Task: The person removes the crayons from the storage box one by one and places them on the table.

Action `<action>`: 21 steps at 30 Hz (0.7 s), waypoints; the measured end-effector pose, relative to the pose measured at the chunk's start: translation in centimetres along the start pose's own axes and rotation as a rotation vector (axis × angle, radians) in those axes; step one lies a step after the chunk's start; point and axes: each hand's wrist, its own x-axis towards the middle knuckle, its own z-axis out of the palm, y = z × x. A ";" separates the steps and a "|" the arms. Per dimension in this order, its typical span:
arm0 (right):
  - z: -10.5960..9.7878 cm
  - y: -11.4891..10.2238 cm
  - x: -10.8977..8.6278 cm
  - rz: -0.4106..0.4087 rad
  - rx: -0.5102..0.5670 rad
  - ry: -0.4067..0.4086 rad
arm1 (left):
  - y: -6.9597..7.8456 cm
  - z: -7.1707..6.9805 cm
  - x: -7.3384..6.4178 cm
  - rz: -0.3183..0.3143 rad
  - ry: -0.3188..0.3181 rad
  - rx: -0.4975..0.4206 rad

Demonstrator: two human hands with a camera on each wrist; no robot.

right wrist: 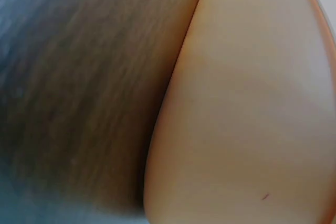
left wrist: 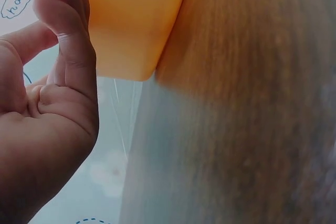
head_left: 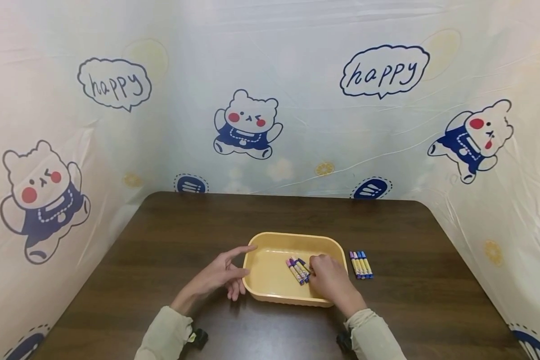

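A yellow plastic tray [head_left: 270, 240] stands on the table, its wall [left wrist: 136, 30] large in the left wrist view. Several crayons [head_left: 295, 272] with yellow wrappers and purple, pink and blue ends lie inside it, side by side. My right hand [head_left: 332, 282] reaches over the tray's right part with curled fingers, pinching a dark-blue-ended crayon [head_left: 302, 262] beside the others; its fingertips are mostly hidden behind the hand. At the left rim, my left hand [head_left: 220, 275] touches the tray with extended index finger and thumb, the other fingers loosely bent below, outside the wall.
Right of the tray, several more crayons [head_left: 361, 265] lie in a neat row on the dark wooden table [head_left: 198, 215]. A printed curtain [head_left: 297, 50] with bears hangs behind and at both sides. The right wrist view shows the tray's outer wall [right wrist: 241, 103] close up.
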 end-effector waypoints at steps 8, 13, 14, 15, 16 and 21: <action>-0.1 -0.7 -0.3 0.005 -0.022 0.021 | -0.1 0.0 0.0 -0.004 -0.004 -0.024; -0.2 -0.7 -0.2 -0.002 -0.023 0.016 | -0.1 0.0 0.0 -0.004 -0.001 -0.018; -0.3 -0.6 -0.2 -0.002 -0.022 0.017 | -0.1 0.0 0.0 -0.005 -0.001 -0.016; -0.4 -0.5 -0.2 0.002 -0.018 0.016 | -0.1 0.0 0.1 -0.006 0.000 -0.015; -0.6 -0.4 -0.2 0.006 -0.014 0.016 | -0.1 0.0 0.1 -0.006 0.000 -0.014; -1.8 0.0 -0.1 0.048 0.027 0.021 | -0.1 0.0 0.0 -0.008 0.003 -0.010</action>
